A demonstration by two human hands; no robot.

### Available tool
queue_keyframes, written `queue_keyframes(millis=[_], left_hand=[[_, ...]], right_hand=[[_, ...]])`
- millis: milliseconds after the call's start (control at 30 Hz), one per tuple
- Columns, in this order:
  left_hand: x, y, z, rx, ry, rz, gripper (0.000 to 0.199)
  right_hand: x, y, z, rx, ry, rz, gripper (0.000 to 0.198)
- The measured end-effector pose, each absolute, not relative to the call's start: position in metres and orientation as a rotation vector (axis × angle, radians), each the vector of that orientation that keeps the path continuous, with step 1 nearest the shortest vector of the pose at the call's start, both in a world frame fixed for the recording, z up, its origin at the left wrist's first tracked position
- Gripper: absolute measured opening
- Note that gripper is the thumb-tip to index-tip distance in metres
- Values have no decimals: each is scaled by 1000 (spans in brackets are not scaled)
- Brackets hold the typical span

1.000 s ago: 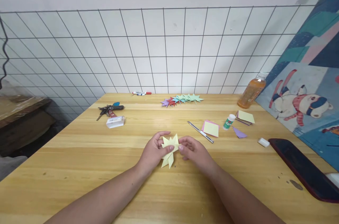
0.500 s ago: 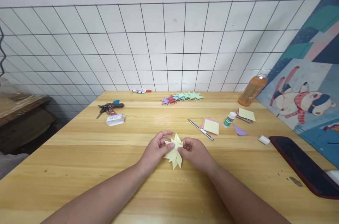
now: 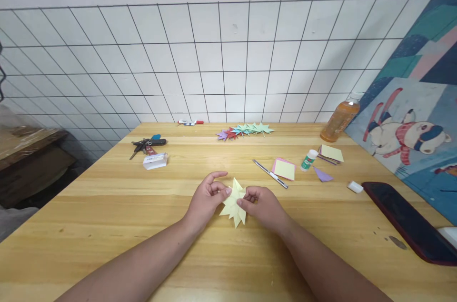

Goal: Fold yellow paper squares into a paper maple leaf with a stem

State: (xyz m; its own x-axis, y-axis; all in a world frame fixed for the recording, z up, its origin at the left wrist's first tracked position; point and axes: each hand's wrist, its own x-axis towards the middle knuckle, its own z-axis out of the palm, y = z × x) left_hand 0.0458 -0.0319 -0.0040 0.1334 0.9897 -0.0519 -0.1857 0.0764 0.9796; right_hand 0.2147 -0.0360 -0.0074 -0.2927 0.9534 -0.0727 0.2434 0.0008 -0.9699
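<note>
A pale yellow folded paper star (image 3: 233,206) with several points is held up between my two hands, above the near middle of the table. My left hand (image 3: 209,197) pinches its upper left edge between thumb and fingers, with the index finger stretched out above. On the other side, my right hand (image 3: 262,204) grips the right edge, its thumb lying on the front face and its fingers curled behind. The fingertips behind the paper are partly hidden.
Beyond my hands lie a utility knife (image 3: 270,174), yellow and pink paper squares (image 3: 283,170), a glue stick (image 3: 309,160) and a purple folded piece (image 3: 323,174). Coloured paper stars (image 3: 250,129) line the back. Left are keys (image 3: 148,145) and a small box (image 3: 155,161); right, a phone (image 3: 407,221) and bottle (image 3: 341,118).
The yellow star has turned slightly in my fingers, and its lower points now fan out differently. My left hand has shifted a little up and left, its index finger lifting away from the paper.
</note>
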Motion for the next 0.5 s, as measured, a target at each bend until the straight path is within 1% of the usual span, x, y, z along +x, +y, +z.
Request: queue_keyframes(millis=[200,367,500], left_hand=[[48,-35,-3,1102,993,1152,51],[44,-30,-5,1079,1018,1142,52],[41,-26,-9,1108,1049,1046,56]], right_hand=[[217,-35,-12,-1242,-1563,1440,24],[217,-36,-10,-1251,-1539,1528,20],[217,-36,-5,-1264,-1427,1495,26]])
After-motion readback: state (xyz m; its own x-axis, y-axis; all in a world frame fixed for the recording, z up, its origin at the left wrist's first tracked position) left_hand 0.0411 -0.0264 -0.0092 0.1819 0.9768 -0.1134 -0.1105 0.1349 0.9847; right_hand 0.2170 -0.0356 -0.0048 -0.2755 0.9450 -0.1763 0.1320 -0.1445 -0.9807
